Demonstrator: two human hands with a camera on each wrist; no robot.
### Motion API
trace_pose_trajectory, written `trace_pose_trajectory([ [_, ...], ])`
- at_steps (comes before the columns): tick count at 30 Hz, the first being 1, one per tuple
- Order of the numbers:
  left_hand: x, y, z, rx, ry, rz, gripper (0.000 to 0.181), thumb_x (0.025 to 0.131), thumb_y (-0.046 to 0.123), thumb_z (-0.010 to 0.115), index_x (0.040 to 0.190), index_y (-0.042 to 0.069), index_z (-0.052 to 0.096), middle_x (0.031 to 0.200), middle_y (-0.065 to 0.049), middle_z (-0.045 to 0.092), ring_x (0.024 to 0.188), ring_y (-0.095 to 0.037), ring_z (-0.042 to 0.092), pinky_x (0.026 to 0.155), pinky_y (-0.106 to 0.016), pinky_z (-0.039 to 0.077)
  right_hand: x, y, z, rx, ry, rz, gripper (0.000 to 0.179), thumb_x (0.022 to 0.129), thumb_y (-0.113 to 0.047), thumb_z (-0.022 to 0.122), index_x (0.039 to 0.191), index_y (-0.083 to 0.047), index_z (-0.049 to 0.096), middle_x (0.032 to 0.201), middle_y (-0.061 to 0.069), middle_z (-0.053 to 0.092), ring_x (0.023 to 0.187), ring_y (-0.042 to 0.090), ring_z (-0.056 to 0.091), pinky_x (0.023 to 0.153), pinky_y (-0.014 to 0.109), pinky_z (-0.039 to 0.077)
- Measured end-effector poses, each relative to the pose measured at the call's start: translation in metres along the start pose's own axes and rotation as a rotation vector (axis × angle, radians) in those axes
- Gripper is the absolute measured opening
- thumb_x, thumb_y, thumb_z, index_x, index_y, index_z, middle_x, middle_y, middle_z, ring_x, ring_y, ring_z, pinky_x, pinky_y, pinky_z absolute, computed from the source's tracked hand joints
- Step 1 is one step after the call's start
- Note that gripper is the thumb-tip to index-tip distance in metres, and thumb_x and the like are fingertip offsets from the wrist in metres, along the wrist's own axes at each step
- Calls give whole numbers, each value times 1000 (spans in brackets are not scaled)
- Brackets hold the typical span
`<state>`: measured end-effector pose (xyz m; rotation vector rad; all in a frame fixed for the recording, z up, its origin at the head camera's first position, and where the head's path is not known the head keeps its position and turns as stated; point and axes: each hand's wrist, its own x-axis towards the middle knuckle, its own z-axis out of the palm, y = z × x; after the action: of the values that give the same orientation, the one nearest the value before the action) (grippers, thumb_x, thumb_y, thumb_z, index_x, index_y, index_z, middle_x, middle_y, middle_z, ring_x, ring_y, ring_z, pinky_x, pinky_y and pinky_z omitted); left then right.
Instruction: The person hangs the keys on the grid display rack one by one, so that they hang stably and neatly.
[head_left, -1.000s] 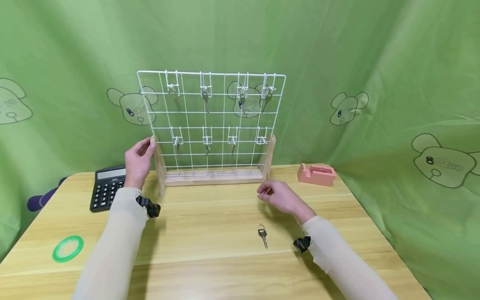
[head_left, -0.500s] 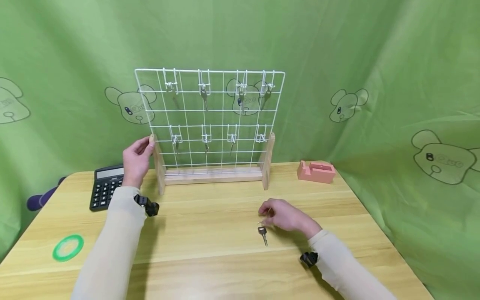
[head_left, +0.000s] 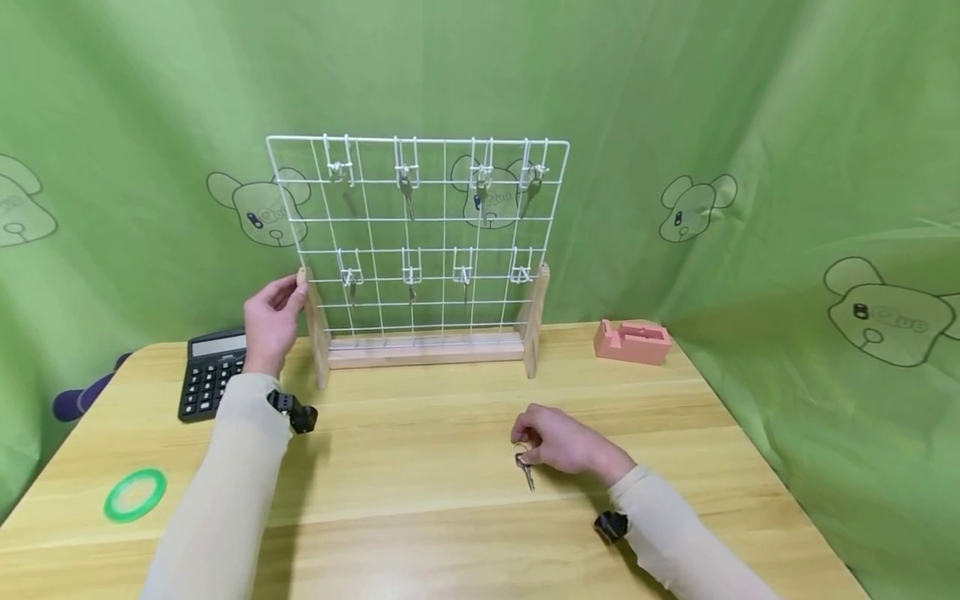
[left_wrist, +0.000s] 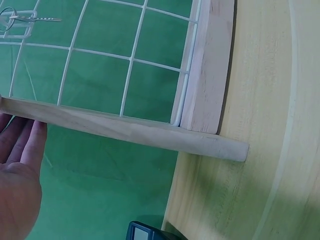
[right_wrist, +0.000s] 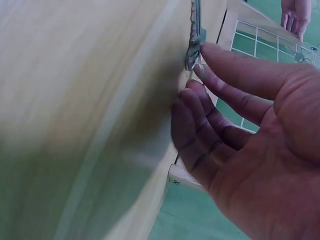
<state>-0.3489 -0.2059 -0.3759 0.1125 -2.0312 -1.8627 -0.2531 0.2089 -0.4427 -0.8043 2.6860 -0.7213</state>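
Observation:
My left hand (head_left: 272,325) grips the top of the left wooden post (head_left: 316,337) of a white wire grid rack (head_left: 428,337). In the left wrist view its fingers (left_wrist: 33,146) lie along the post's outer side. On the table before the rack, my right hand (head_left: 566,440) pinches a small metal key (head_left: 528,477) by its ring end, thumb against the key's head in the right wrist view, its blade pointing toward me. Hooks (head_left: 462,273) in two rows hang on the grid; keys dangle from most, and the lower right hook (head_left: 521,274) shows no key.
Left of the rack lies a black calculator (head_left: 212,379), partly behind my left arm. A green ring (head_left: 114,506) rests at the table's front left. A pink tape dispenser (head_left: 632,343) stands at the back right. Green curtain (head_left: 600,83) surrounds the wooden table (head_left: 420,483).
My right hand has come down from beside the rack's right post toward me and closed its fingertips on the key. My left hand stays on the left post.

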Motion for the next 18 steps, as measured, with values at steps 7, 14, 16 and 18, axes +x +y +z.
trace_pose_trajectory([
  [7, -1, -2, 1, -11, 11, 10, 41, 97, 17, 63, 134, 1, 56, 135, -17, 57, 121, -23, 55, 97, -22, 49, 0, 2, 3, -42, 32, -37, 15, 86, 2, 72, 86, -10, 63, 84, -2, 55, 78, 15, 52, 69, 29, 50],
  [14, -2, -2, 0, 7, 10, -5, 41, 98, 18, 62, 135, 2, 55, 136, -17, 56, 122, -24, 55, 98, -23, 48, -1, 6, 2, 37, 19, -59, 13, 88, 1, 70, 86, -11, 65, 84, -4, 62, 78, 11, 56, 71, 29, 52],
  [16, -2, -1, 0, 9, 9, -8, 41, 98, 18, 62, 135, 3, 55, 136, -17, 56, 121, -23, 55, 98, -23, 48, -1, 7, 2, 67, 17, -62, 12, 89, 1, 69, 87, -11, 66, 84, -5, 62, 78, 11, 56, 71, 28, 53],
  [18, -1, 0, 0, 9, 8, -1, 41, 98, 17, 62, 135, 2, 55, 135, -17, 56, 121, -23, 56, 97, -23, 49, -1, 7, 0, 94, 23, -71, 10, 89, 0, 69, 88, -10, 67, 83, -6, 63, 78, 10, 57, 71, 27, 53],
])
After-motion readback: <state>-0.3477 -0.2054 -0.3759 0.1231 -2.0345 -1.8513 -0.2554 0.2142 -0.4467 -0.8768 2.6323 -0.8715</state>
